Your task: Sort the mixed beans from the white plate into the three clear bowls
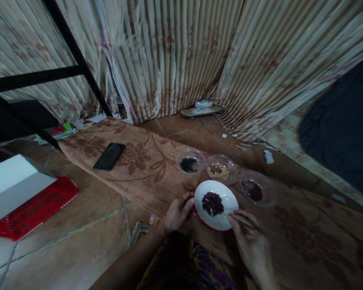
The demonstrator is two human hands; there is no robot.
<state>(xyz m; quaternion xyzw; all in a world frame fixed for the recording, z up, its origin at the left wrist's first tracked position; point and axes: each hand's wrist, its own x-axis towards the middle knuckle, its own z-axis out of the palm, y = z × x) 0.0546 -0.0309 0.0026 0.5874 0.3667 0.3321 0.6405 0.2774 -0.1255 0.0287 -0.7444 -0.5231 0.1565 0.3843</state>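
A white bowl with a red rim (231,197) holds a heap of dark red beans (212,203) with some black and pale ones mixed in. My left hand (179,210) is closed on the bowl's left rim, thumb on top. At the bowl's right side, my right hand (248,233) pinches a thin, light-coloured utensil (226,214) whose tip reaches to the beans; its exact kind is too small to make out. Just beyond the bowl stand three clear plastic bowls: one with black beans (187,164), one with pale yellow beans (219,172), and one with dark red beans (255,192).
A brown floral cloth (145,185) covers the long surface under the bowls. A black phone (109,156) lies on it at the left. On the tiled floor are a red-and-white box (42,205) and a skateboard (202,110). A black metal frame (84,68) rises at the left before striped curtains (175,52).
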